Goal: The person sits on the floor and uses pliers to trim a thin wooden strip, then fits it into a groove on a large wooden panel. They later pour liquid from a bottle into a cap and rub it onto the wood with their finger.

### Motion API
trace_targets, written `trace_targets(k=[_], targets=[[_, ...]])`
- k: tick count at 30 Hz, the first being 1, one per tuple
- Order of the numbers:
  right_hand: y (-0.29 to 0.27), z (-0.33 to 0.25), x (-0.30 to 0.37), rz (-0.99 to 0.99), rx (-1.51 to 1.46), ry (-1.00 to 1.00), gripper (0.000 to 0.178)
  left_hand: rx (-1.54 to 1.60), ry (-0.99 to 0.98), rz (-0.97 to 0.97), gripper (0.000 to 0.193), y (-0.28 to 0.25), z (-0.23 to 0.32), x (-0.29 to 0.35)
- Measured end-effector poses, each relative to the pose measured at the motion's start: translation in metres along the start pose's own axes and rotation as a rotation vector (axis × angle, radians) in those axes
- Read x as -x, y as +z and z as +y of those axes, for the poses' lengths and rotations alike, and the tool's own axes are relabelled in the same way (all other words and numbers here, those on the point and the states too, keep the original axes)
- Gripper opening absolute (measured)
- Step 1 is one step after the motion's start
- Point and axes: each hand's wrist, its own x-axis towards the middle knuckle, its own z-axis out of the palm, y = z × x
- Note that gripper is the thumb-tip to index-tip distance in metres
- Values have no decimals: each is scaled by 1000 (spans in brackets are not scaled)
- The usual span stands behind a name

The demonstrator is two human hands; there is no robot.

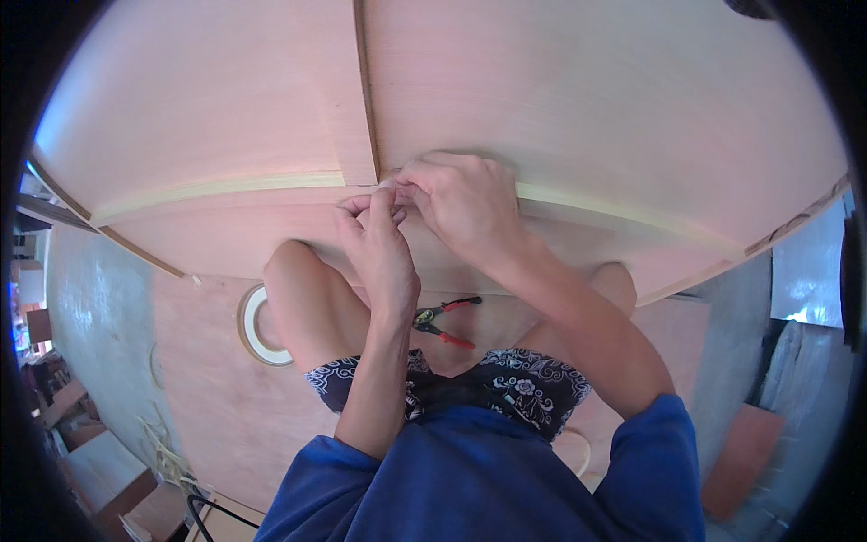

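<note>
My left hand (381,248) and my right hand (470,203) meet at the joint of a large pale wooden panel structure (560,99). Thumb and fingers of both are pinched together, their tips almost touching. Whatever lies between them is too small and covered to name. Just above the fingertips ends an upright wooden divider (357,99). A pale yellow strip (235,185) runs along the joint to either side of my hands. Below them, between my legs, red-handled pliers (438,322) lie on a wooden board.
A ring-shaped white roll (257,334) rests beside my left leg, and part of another pale ring (572,449) shows at my right. Boxes (104,470) and wood scraps are piled at the lower left. A reddish board (742,461) lies on the floor at right.
</note>
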Motion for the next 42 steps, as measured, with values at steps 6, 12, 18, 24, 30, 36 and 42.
trace_targets(k=[6,12,18,24,30,36,42], targets=[[-31,25,44,135,92,147,17,67,-64,65,35,5,13,6],[-86,66,89,212,188,251,16,-157,-7,17,47,13,8,-10],[-96,88,106,256,128,281,17,-213,48,57,42,10,-3,-24],[-98,93,104,315,10,279,19,-348,70,117,39,25,5,-16],[-88,109,105,339,43,286,16,-713,236,359,46,35,-18,-15],[-30,101,88,707,95,231,7,-986,455,185,52,-34,-68,-82],[30,28,60,284,-66,-76,19,-299,332,-143,43,-50,-57,-71]])
